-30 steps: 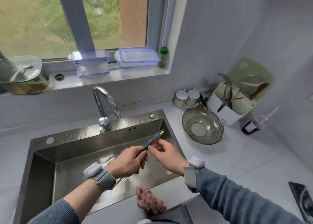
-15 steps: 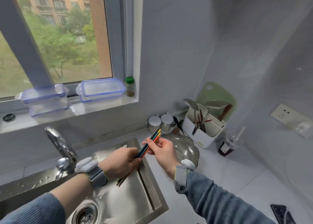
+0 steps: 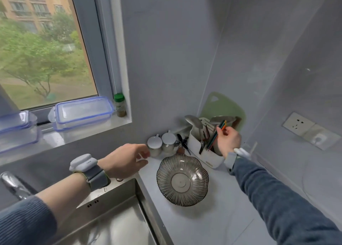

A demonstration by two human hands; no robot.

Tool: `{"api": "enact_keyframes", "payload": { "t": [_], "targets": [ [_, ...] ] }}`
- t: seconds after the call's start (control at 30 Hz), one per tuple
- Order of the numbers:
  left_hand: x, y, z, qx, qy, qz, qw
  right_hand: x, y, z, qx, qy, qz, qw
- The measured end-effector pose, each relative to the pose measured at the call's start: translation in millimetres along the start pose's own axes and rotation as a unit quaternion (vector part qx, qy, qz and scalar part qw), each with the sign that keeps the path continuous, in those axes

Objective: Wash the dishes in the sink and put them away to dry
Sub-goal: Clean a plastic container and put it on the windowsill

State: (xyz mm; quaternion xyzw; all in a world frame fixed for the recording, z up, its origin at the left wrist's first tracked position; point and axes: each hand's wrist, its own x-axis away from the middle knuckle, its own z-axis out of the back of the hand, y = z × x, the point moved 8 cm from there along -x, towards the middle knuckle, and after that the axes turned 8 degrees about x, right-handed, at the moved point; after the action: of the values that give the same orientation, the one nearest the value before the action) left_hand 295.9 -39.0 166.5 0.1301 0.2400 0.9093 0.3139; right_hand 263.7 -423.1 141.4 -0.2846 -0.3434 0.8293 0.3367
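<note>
Grey countertop (image 3: 212, 224) beside the sink (image 3: 118, 220): the right hand (image 3: 229, 140) pinches coloured chopsticks (image 3: 215, 136), tips down in the white utensil holder (image 3: 205, 152) at the back corner, while the left hand (image 3: 125, 160) hovers loosely open, holding nothing, near a glass bowl (image 3: 182, 180).

A grey kitchen corner lit by daylight from a window.

Plain grey walls (image 3: 166, 59) meet in a corner above a pale grey tabletop (image 3: 222, 217). The window (image 3: 42, 46) at left looks onto green trees and an orange apartment block; its white sill (image 3: 88, 131) juts from the wall. A white wall socket (image 3: 298, 123) sits on the right wall.
</note>
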Motion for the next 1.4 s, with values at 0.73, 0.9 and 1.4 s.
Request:
{"api": "enact_keyframes", "payload": {
  "t": [0.73,0.9,1.4],
  "targets": [
    [10,-28,-23,0.030,-0.018,0.039,0.999,-30,42,-27,0.141,-0.039,0.019,0.989],
    [19,-31,-27,0.021,-0.030,0.041,0.998,-19,64,-40,0.220,-0.149,-0.020,0.964],
    [64,-33,-47,0.032,-0.028,0.089,0.995,56,48,-23,0.126,-0.006,0.006,0.992]
  ]
}}
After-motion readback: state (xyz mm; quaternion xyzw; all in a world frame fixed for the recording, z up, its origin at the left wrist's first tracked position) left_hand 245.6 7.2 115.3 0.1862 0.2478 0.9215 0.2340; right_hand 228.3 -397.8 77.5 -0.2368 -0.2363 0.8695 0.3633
